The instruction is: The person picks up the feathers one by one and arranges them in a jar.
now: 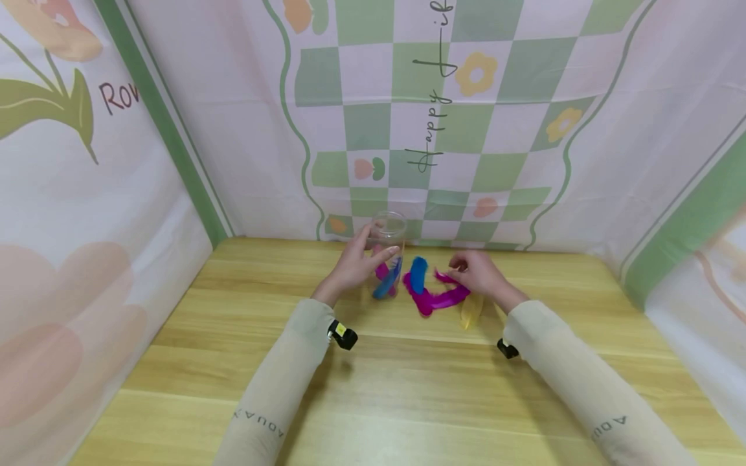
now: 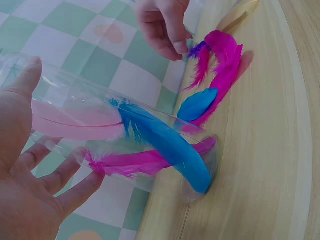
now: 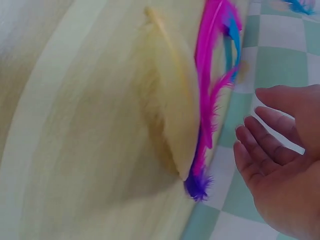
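Note:
A tall clear glass [image 1: 389, 224] stands near the back of the table, and my left hand [image 1: 354, 264] grips its side with the thumb and fingers spread round it. Inside it, the left wrist view shows a light pink feather [image 2: 75, 122], a blue feather [image 2: 172, 147] and a magenta feather [image 2: 135, 162]. To the right hovers my right hand [image 1: 478, 272], fingers loosely bent and nothing between them in the right wrist view. Close by it lie magenta feathers [image 1: 449, 298], a purple-tipped one [image 3: 197, 186] and a pale yellow feather [image 1: 472, 314]. Another blue feather [image 1: 418, 272] rests over the magenta ones.
The wooden table [image 1: 384, 388] meets a green-and-white checked cloth [image 1: 419, 123] hung behind it. Printed cloth [image 1: 52, 194] also hangs on the left and right sides. Small black cameras [image 1: 342, 334] sit at both wrists.

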Action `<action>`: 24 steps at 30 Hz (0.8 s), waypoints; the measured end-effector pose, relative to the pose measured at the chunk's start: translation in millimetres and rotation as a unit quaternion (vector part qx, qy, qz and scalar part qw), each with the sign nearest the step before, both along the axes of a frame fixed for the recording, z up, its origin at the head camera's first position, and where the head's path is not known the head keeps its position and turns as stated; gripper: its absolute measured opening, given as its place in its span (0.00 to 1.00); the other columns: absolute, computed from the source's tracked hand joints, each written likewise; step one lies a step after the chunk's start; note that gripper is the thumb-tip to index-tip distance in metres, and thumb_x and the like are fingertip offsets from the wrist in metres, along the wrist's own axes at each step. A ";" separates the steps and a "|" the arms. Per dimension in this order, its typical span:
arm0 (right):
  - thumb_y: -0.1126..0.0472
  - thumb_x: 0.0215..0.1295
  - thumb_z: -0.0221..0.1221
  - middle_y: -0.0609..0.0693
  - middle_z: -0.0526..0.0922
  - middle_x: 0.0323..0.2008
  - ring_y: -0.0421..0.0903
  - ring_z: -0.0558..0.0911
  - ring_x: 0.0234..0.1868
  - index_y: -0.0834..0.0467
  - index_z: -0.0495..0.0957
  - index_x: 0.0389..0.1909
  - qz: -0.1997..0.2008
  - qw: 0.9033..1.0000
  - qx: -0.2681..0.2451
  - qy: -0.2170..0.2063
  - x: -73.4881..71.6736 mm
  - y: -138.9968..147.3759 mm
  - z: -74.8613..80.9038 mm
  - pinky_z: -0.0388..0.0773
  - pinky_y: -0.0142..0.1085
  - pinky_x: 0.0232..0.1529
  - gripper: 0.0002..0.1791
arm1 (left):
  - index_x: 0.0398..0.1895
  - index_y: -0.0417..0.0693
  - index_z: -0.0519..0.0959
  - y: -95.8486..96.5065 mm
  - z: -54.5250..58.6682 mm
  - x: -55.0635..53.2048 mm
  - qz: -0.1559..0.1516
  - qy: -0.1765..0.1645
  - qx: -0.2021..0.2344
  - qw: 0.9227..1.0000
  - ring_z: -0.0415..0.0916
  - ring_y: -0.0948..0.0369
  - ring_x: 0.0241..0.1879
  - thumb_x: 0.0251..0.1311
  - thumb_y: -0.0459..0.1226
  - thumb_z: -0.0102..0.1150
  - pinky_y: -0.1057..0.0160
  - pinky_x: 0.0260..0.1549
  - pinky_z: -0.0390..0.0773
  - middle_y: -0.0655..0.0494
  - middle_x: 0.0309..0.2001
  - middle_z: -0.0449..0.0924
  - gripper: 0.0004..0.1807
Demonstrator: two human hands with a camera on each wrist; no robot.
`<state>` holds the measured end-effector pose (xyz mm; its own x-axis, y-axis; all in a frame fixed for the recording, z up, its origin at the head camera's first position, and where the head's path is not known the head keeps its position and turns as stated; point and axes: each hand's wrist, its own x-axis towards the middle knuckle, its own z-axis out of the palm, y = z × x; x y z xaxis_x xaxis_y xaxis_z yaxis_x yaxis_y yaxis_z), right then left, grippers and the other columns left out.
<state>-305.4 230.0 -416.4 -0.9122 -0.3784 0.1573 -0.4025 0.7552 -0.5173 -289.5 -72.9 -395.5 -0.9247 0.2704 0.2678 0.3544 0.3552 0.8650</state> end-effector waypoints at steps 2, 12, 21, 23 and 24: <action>0.67 0.66 0.65 0.63 0.86 0.38 0.60 0.84 0.41 0.71 0.83 0.41 0.008 1.000 0.002 0.009 -0.7 1.2 -2.9 0.81 0.55 0.47 0.09 | 0.74 0.56 0.63 -0.1 0.1 -0.2 0.000 0.002 -0.001 1.000 0.70 0.57 0.65 0.67 0.56 0.63 0.51 0.66 0.72 0.57 0.62 0.73 0.37; 0.66 0.60 0.69 0.62 0.86 0.35 0.60 0.82 0.41 0.70 0.83 0.40 0.012 0.999 0.033 0.011 -4.6 1.6 -14.1 0.77 0.56 0.50 0.11 | 0.75 0.53 0.63 -0.9 1.0 -1.1 0.001 -0.001 -0.002 1.000 0.70 0.56 0.66 0.66 0.59 0.63 0.51 0.66 0.72 0.56 0.63 0.72 0.40; 0.67 0.61 0.68 0.65 0.85 0.39 0.63 0.82 0.45 0.72 0.83 0.42 0.010 0.998 0.065 0.004 -4.0 -1.1 -22.9 0.76 0.58 0.53 0.13 | 0.73 0.58 0.64 -0.2 2.0 0.0 0.000 -0.003 -0.002 1.000 0.70 0.57 0.65 0.66 0.58 0.63 0.51 0.66 0.72 0.57 0.62 0.73 0.37; 0.67 0.62 0.67 0.65 0.85 0.39 0.64 0.81 0.45 0.72 0.83 0.42 0.008 0.998 0.067 0.010 -3.9 -2.0 -24.1 0.76 0.59 0.53 0.12 | 0.74 0.57 0.64 -0.2 1.0 -0.3 0.001 -0.004 -0.001 1.000 0.70 0.57 0.66 0.66 0.59 0.63 0.50 0.66 0.71 0.57 0.62 0.73 0.38; 0.68 0.61 0.67 0.65 0.85 0.39 0.64 0.81 0.45 0.72 0.84 0.42 0.005 0.998 0.068 0.013 -4.1 -2.2 -24.8 0.76 0.59 0.54 0.11 | 0.74 0.57 0.63 -0.2 0.6 -0.5 0.002 -0.004 -0.002 1.000 0.70 0.57 0.66 0.66 0.60 0.63 0.50 0.66 0.71 0.57 0.63 0.73 0.39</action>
